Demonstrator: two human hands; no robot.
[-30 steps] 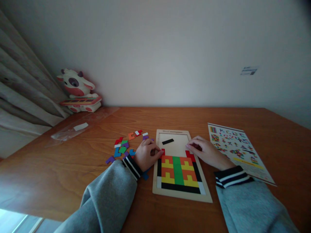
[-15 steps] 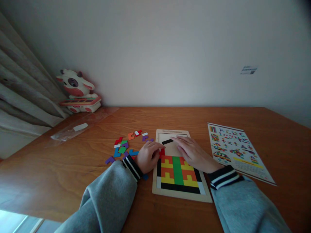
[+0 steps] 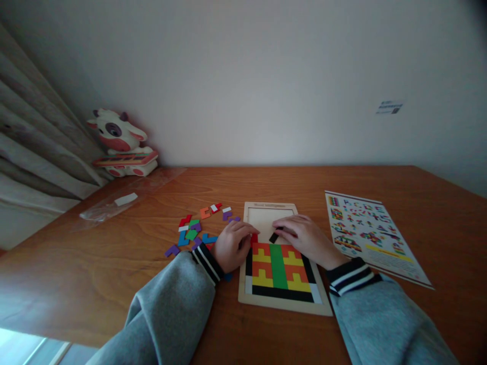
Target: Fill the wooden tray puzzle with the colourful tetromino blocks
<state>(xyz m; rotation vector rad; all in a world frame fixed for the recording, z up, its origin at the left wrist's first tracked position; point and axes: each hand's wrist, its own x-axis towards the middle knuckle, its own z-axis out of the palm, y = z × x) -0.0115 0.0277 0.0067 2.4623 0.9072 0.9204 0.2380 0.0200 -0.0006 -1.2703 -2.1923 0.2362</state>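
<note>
A wooden puzzle board (image 3: 281,307) lies in front of me, its lower part filled with orange, yellow, green, black and white pieces. My right hand (image 3: 306,239) pinches a black bar-shaped puzzle piece (image 3: 273,238) over the board's bare upper area; the fingers cover part of the bar. At the board's left edge, my left hand (image 3: 233,247) is curled, fingertips closed on a red puzzle piece (image 3: 254,239). That red piece sits just above the filled rows and is partly hidden by the fingers.
Several loose coloured pieces (image 3: 192,234) are scattered left of the board. A printed pattern sheet (image 3: 380,243) lies to the right. Farther back on the left are a clear plastic bag (image 3: 101,213) and a cow-shaped toy keyboard (image 3: 127,160) by the curtain (image 3: 34,132).
My right hand has closed on the black bar, which has moved toward the filled rows and turned to a steeper slant. My left hand has stayed at the red piece.
</note>
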